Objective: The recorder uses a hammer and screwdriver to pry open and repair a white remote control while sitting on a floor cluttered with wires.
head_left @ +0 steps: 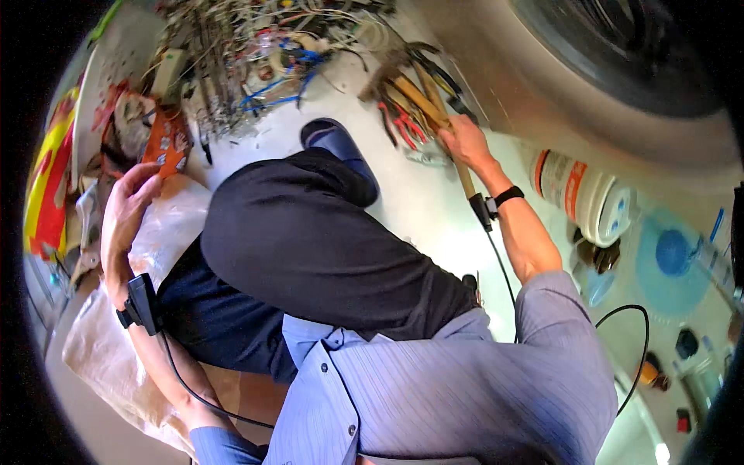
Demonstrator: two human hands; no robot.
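Note:
My right hand point(465, 143) reaches out at the upper right, its fingers closed round a wooden-handled tool point(421, 99) like a hammer, whose rusty head lies on the pale floor. A second long wooden handle point(466, 180) runs beneath that hand. Red-handled pliers point(408, 122) and other hand tools lie beside them. On the left, my left hand point(130, 203) has its fingers bent but apart, with nothing visible in them. It hovers by an orange patterned bag point(166, 143) and above a translucent plastic sheet point(180, 208).
A heap of metal strips and wires point(256, 54) covers the far floor. At the far right stands a metal appliance with a round door point(620, 54). A white tub point(577, 194) lies near my right forearm. My slippered foot point(341, 159) rests mid-floor.

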